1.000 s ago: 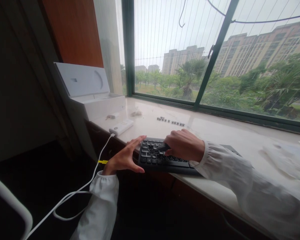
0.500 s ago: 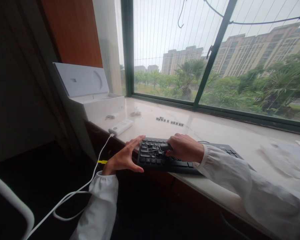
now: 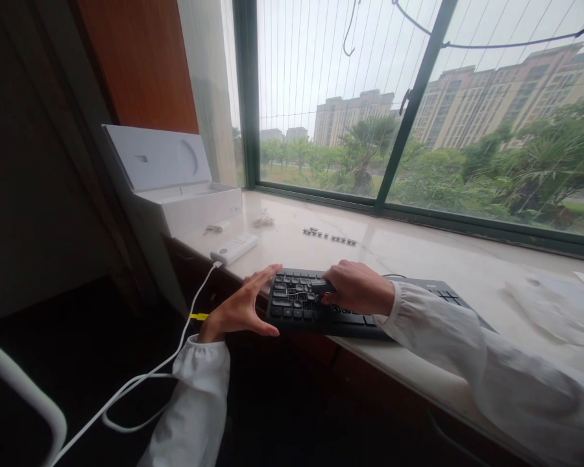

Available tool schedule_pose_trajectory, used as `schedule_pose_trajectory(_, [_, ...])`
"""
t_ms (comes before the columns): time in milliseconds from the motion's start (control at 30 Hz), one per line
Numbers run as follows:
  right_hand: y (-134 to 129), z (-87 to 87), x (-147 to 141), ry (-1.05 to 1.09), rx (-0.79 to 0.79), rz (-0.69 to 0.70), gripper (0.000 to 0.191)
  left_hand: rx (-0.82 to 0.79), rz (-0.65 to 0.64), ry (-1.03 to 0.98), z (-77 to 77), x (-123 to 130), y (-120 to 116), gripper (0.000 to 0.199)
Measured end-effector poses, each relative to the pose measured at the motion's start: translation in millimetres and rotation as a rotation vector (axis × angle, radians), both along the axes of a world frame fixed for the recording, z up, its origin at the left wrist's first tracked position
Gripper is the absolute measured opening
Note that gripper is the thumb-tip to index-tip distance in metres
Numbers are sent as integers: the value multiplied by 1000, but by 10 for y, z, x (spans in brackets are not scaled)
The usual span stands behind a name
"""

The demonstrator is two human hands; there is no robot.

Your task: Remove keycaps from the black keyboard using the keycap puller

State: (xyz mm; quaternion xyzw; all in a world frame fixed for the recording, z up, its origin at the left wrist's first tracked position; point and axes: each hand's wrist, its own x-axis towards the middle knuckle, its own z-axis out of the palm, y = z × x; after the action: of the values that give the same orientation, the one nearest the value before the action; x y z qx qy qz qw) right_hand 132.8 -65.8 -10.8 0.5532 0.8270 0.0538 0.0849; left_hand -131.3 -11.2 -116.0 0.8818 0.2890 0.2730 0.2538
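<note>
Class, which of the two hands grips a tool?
The right hand: its fingers close round a dark tool over the keyboard, while the left hand is spread open at the keyboard's left end.

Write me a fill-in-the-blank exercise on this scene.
The ____ hand holds a dark tool at the keyboard.
The white box is not shut but ____.
The cable meeting the white device is coloured ____.
Small parts lie between keyboard and ____.

Right; open; white; window.
</note>
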Motion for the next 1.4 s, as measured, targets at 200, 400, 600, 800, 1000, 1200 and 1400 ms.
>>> schedule_pose_trajectory(200, [88,-37,39,92,-50,-34,31,-4,2,6,7,4,-6,123])
schedule_pose_trajectory(400, [38,-11,25,-11,7,45,32,-5,1,8,0,1,-6,123])
schedule_pose_trajectory(600, [-6,53,-3,-118,18,224,26,9,2,-2,-26,-2,13,123])
schedule_pose_trajectory(800, [-52,40,-32,-157,43,261,23,12,-1,1,-8,3,5,122])
schedule_pose_trajectory(1000, [-80,-12,-63,-150,73,259,22,-1,8,37,40,14,-12,123])
schedule_pose_trajectory(1200, [-37,14,-30,-177,52,272,22,7,3,42,22,6,3,122])
schedule_pose_trajectory(1400, [-30,7,-6,-195,78,325,22,20,-7,35,16,7,16,123])
